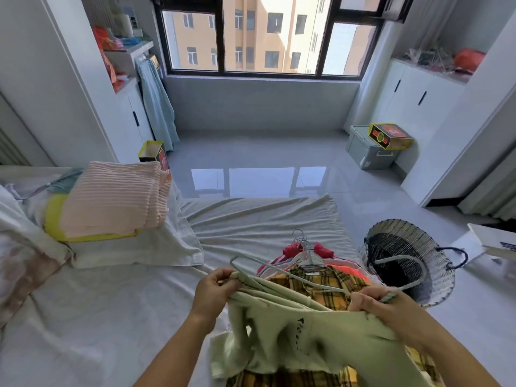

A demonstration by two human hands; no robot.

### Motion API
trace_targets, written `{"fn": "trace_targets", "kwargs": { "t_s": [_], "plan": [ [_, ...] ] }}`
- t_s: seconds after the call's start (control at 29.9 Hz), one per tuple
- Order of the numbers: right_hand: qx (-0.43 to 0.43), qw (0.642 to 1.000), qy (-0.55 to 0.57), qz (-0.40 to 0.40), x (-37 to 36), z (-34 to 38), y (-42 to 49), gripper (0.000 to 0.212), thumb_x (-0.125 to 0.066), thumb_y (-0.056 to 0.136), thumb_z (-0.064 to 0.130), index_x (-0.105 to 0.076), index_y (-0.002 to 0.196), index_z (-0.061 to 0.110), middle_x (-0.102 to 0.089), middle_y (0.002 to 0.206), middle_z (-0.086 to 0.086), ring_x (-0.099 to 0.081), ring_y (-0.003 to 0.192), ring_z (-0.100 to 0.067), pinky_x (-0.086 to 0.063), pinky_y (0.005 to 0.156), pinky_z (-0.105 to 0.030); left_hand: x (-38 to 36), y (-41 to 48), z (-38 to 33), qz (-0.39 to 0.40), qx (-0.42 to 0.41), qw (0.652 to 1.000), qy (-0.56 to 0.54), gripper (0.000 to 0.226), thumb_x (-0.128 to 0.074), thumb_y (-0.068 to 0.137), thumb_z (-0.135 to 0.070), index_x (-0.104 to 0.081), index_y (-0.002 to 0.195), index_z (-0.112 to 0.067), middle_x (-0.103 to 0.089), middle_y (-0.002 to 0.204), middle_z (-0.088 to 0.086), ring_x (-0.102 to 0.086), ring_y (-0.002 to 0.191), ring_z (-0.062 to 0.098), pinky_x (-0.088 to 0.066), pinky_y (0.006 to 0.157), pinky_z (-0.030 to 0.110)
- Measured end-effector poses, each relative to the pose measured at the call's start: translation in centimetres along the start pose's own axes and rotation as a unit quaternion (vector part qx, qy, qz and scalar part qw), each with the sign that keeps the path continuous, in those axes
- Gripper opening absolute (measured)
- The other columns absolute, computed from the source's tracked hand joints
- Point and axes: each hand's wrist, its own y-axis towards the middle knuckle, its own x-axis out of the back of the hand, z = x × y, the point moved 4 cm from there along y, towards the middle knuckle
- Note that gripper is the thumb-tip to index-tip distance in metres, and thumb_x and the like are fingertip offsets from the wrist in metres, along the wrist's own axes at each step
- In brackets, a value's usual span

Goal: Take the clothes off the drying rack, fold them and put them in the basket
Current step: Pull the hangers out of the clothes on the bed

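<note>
Right at the near edge of the bed point(111, 317), the person holds a pale green top point(307, 331) up in front of them with both hands. The left hand point(215, 289) has its fingers curled tight round one shoulder of the top, where the grey hanger point(321, 286) loops out past the knuckles. The right hand point(382, 305) clutches the other shoulder, bunching the cloth, with the hanger's far end just at its fingertips. The hanger lies across the top's neckline, and its hook shows in front of the mouth of the woven basket point(435, 263), which stands on the grey floor just beside the bed, to the person's right. Under the green top lies a yellow plaid shirt point(332, 280), and beyond it a heap of other clothes point(290, 251) on hangers, red cloth among them, all on the sheet. Further left, a folded pink blanket point(114, 196) sits on a white pillow point(134, 252).
</note>
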Motion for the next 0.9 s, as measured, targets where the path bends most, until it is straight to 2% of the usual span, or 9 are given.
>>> {"fn": "trace_targets", "kwargs": {
  "t_s": [0.13,0.27,0.33,0.43,0.6,0.67,0.77,0.84,0.9],
  "plan": [
    [-0.044,0.997,0.046,0.054,-2.1,-0.1,-1.4,0.03,-0.061,0.079,0.037,-0.071,0.071,0.009,-0.065,0.066,0.005,-0.054,0.056,-0.002,-0.039,0.055,-0.014,2.2,-0.8,-0.4,0.016,-0.004,1.0,0.005,0.02,-0.059,0.085,0.003,-0.07,0.079,-0.011,-0.068,0.061,-0.005,-0.059,0.057,0.0,-0.045,0.053,0.012],
    [-0.025,0.998,0.025,0.048,-1.8,-0.5,-2.6,0.07,-0.067,0.05,0.078,-0.071,0.073,0.012,-0.063,0.065,0.005,-0.051,0.056,-0.003,-0.039,0.054,-0.013,3.5,-2.9,-0.5,0.082,0.002,0.996,0.028,0.019,-0.057,0.088,-0.002,-0.072,0.083,-0.012,-0.068,0.064,-0.003,-0.058,0.059,0.005,-0.043,0.051,0.015],
    [-0.005,0.998,0.052,0.028,-1.2,-0.7,-3.1,0.08,-0.07,0.039,0.08,-0.07,0.071,0.007,-0.063,0.065,0.0,-0.053,0.057,-0.006,-0.04,0.054,-0.014,3.7,-4.2,0.2,0.081,0.026,0.996,0.002,0.017,-0.055,0.09,-0.006,-0.071,0.086,-0.009,-0.068,0.069,0.001,-0.057,0.061,0.009,-0.045,0.053,0.017],
    [0.03,0.984,0.175,0.008,-2.0,-0.3,-3.3,0.068,-0.08,0.039,0.071,-0.065,0.06,0.007,-0.054,0.059,-0.005,-0.046,0.052,-0.011,-0.036,0.047,-0.016,3.4,-6.2,1.7,0.034,0.097,0.99,-0.096,0.018,-0.051,0.093,-0.01,-0.068,0.09,-0.003,-0.07,0.08,0.01,-0.063,0.074,0.018,-0.053,0.064,0.025],
    [0.056,0.936,0.341,-0.059,-6.7,1.2,-1.5,0.041,-0.079,0.054,0.052,-0.066,0.062,0.013,-0.054,0.06,0.0,-0.047,0.05,-0.005,-0.041,0.046,-0.013,1.7,-9.7,1.9,0.034,0.034,0.999,-0.021,0.014,-0.052,0.093,-0.011,-0.062,0.087,-0.003,-0.061,0.074,0.004,-0.057,0.068,0.011,-0.048,0.058,0.018],
    [0.056,0.93,0.354,-0.081,-9.2,2.8,-0.8,0.029,-0.073,0.061,0.049,-0.066,0.061,0.021,-0.056,0.06,0.006,-0.049,0.054,-0.006,-0.043,0.049,-0.015,1.0,-10.6,1.5,0.044,0.013,0.998,-0.039,0.009,-0.053,0.091,-0.008,-0.061,0.089,-0.005,-0.061,0.075,0.003,-0.058,0.068,0.011,-0.049,0.06,0.019],
    [0.064,0.946,0.302,-0.097,-13.5,5.6,-0.2,0.022,-0.059,0.083,0.038,-0.061,0.064,0.026,-0.055,0.065,0.004,-0.048,0.064,-0.016,-0.043,0.062,-0.032,0.3,-10.9,0.6,0.04,-0.03,0.996,-0.074,0.008,-0.057,0.09,-0.006,-0.061,0.095,-0.01,-0.061,0.078,0.002,-0.058,0.068,0.012,-0.051,0.063,0.022],
    [0.069,0.947,0.297,-0.102,-16.2,7.3,-0.1,0.019,-0.057,0.089,0.029,-0.058,0.072,0.021,-0.053,0.067,-0.003,-0.048,0.064,-0.021,-0.041,0.063,-0.038,-0.4,-11.0,-0.1,0.07,-0.067,0.993,-0.065,0.019,-0.059,0.087,-0.017,-0.062,0.105,-0.02,-0.059,0.089,0.005,-0.058,0.075,0.016,-0.053,0.07,0.028],
    [0.068,0.939,0.323,-0.092,-18.6,8.9,0.1,0.017,-0.054,0.091,0.023,-0.054,0.076,0.014,-0.048,0.064,-0.008,-0.045,0.058,-0.021,-0.039,0.056,-0.034,0.0,-10.7,-0.1,0.091,-0.085,0.992,-0.018,0.036,-0.061,0.078,-0.034,-0.058,0.112,-0.044,-0.053,0.106,0.004,-0.06,0.092,0.014,-0.053,0.083,0.03]
  ]
}}
